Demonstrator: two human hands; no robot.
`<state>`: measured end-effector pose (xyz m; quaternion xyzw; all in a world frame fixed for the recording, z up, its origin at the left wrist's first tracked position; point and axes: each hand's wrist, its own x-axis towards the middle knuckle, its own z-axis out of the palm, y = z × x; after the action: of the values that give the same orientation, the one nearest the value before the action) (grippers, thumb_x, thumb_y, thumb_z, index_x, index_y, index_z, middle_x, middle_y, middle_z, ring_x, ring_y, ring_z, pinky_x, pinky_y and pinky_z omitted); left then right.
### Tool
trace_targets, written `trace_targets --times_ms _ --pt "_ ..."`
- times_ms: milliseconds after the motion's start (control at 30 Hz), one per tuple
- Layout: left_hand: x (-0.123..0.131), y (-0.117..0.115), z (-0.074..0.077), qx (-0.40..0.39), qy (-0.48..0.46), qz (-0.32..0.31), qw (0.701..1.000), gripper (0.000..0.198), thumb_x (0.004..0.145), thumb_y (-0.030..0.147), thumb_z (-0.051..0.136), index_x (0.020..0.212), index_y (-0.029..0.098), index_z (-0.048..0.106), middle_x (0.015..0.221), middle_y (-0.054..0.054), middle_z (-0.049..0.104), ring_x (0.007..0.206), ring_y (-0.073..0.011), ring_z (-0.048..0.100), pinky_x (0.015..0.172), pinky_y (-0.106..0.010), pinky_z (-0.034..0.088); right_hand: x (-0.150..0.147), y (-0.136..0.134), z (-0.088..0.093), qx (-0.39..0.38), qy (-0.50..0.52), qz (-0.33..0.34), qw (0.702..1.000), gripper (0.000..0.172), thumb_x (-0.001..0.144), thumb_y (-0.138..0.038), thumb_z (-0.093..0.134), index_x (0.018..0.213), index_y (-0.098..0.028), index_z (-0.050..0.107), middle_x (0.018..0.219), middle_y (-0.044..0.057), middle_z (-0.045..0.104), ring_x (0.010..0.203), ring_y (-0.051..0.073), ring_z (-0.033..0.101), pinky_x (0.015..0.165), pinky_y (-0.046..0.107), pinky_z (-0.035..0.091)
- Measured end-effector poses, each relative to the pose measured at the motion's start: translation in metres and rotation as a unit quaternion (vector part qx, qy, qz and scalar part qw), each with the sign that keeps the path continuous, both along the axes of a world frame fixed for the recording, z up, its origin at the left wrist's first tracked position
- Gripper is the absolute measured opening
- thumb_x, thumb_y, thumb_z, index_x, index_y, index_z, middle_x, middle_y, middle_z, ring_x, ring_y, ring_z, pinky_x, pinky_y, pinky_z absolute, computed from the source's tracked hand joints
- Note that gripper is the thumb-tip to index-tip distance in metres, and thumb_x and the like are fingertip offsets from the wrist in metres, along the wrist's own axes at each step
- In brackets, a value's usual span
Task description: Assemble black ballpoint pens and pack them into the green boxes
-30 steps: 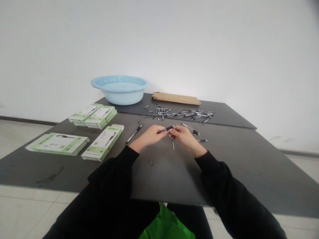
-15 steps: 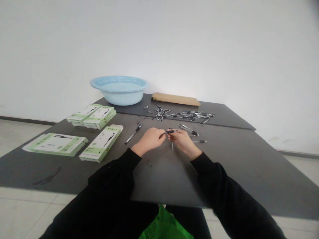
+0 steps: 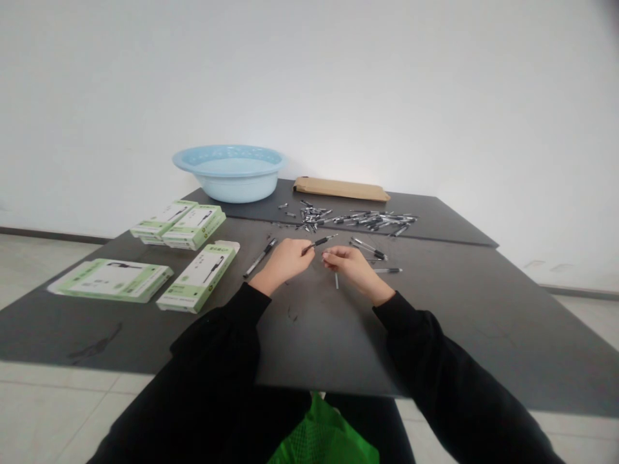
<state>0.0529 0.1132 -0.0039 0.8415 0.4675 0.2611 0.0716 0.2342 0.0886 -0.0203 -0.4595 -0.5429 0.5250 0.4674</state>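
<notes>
My left hand (image 3: 287, 261) is closed around a pen (image 3: 321, 242), whose black grip and bare tip stick out to the upper right. My right hand (image 3: 354, 267) is just right of that tip, apart from it, with thumb and fingers pinched together. Whatever may be between those fingertips is too small to make out. A thin pale stick (image 3: 337, 281) shows below the right hand, its upper end hidden. Beyond that hand are loose pens (image 3: 370, 250), and another pen (image 3: 260, 258) lies left of my left hand.
Farther back lie a pile of pens (image 3: 380, 220) and a heap of small pen parts (image 3: 312, 216). A blue basin (image 3: 236, 187) and a brown cardboard piece (image 3: 341, 189) stand near the wall. Green-white pen boxes (image 3: 198, 277) occupy the left of the dark table (image 3: 459, 322).
My hands have drawn apart. The pen, earlier between both hands, is now in my left hand alone, tilted upward with its tip free of my right fingers.
</notes>
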Motion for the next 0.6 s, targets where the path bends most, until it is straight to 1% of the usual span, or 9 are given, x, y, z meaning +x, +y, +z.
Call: trace_targets --times_ms 67,133,233,300,367,433,500,600 --pt "-0.002 0.002 -0.002 -0.010 0.036 0.023 0.999 0.029 0.086 0.028 0.045 0.067 0.018 0.065 0.066 -0.006 0.066 0.061 -0.0169 0.055 0.057 -0.027 0.028 0.004 0.004 -0.004 0.067 -0.089 -0.022 0.994 0.020 0.071 -0.033 0.069 0.077 -0.014 0.066 0.065 0.000 0.062 0.061 0.012 0.055 0.063 0.027 0.044" --pt "-0.003 0.005 -0.005 -0.026 0.069 0.037 0.997 0.029 0.085 0.029 0.047 0.068 0.018 0.067 0.069 -0.008 0.068 0.063 -0.0186 0.057 0.059 -0.028 0.030 0.007 0.006 -0.008 0.121 -0.156 -0.044 0.979 0.017 0.073 -0.029 0.065 0.082 -0.015 0.065 0.071 0.001 0.064 0.064 0.014 0.058 0.066 0.028 0.046" --pt "-0.003 0.008 -0.011 -0.054 0.097 0.032 0.993 0.031 0.086 0.031 0.047 0.070 0.017 0.070 0.072 -0.010 0.070 0.066 -0.0196 0.060 0.061 -0.028 0.034 0.007 0.005 -0.013 0.193 -0.230 -0.057 0.952 0.018 0.075 -0.022 0.060 0.091 -0.016 0.065 0.077 0.003 0.067 0.069 0.016 0.062 0.070 0.029 0.049" --pt "-0.003 0.010 -0.014 -0.063 0.104 0.031 0.992 0.034 0.087 0.033 0.046 0.072 0.017 0.071 0.074 -0.011 0.071 0.068 -0.0201 0.062 0.063 -0.028 0.037 0.006 0.003 -0.015 0.229 -0.282 -0.050 0.930 0.019 0.074 -0.017 0.059 0.092 -0.016 0.066 0.079 0.005 0.069 0.072 0.017 0.064 0.073 0.029 0.049" --pt "-0.003 0.013 -0.018 -0.069 0.107 0.030 0.991 0.035 0.088 0.034 0.046 0.074 0.016 0.072 0.075 -0.012 0.072 0.070 -0.0206 0.064 0.065 -0.027 0.039 0.005 0.001 -0.017 0.220 -0.326 -0.031 0.919 0.019 0.073 -0.013 0.058 0.089 -0.017 0.068 0.079 0.005 0.071 0.072 0.017 0.065 0.073 0.028 0.049" --pt "-0.004 0.015 -0.020 -0.072 0.106 0.030 0.991 0.035 0.089 0.033 0.046 0.075 0.016 0.073 0.076 -0.012 0.072 0.072 -0.0211 0.065 0.066 -0.027 0.040 0.004 0.000 -0.018 0.188 -0.348 -0.018 0.918 0.017 0.072 -0.012 0.059 0.086 -0.017 0.068 0.074 0.004 0.070 0.069 0.016 0.065 0.069 0.027 0.049" --pt "-0.004 0.017 -0.022 -0.075 0.101 0.034 0.992 0.035 0.089 0.033 0.046 0.076 0.016 0.073 0.078 -0.013 0.072 0.073 -0.0213 0.066 0.066 -0.028 0.041 0.004 0.000 -0.020 0.176 -0.348 -0.031 0.920 0.014 0.072 -0.014 0.060 0.084 -0.017 0.068 0.071 0.003 0.070 0.067 0.016 0.065 0.066 0.025 0.048" --pt "-0.003 0.018 -0.024 -0.071 0.094 0.043 0.992 0.034 0.089 0.032 0.045 0.079 0.016 0.073 0.081 -0.013 0.073 0.077 -0.0220 0.066 0.069 -0.028 0.042 0.004 0.000 -0.020 0.189 -0.354 -0.054 0.914 0.011 0.072 -0.016 0.059 0.080 -0.017 0.066 0.068 0.002 0.069 0.065 0.015 0.064 0.064 0.024 0.046"
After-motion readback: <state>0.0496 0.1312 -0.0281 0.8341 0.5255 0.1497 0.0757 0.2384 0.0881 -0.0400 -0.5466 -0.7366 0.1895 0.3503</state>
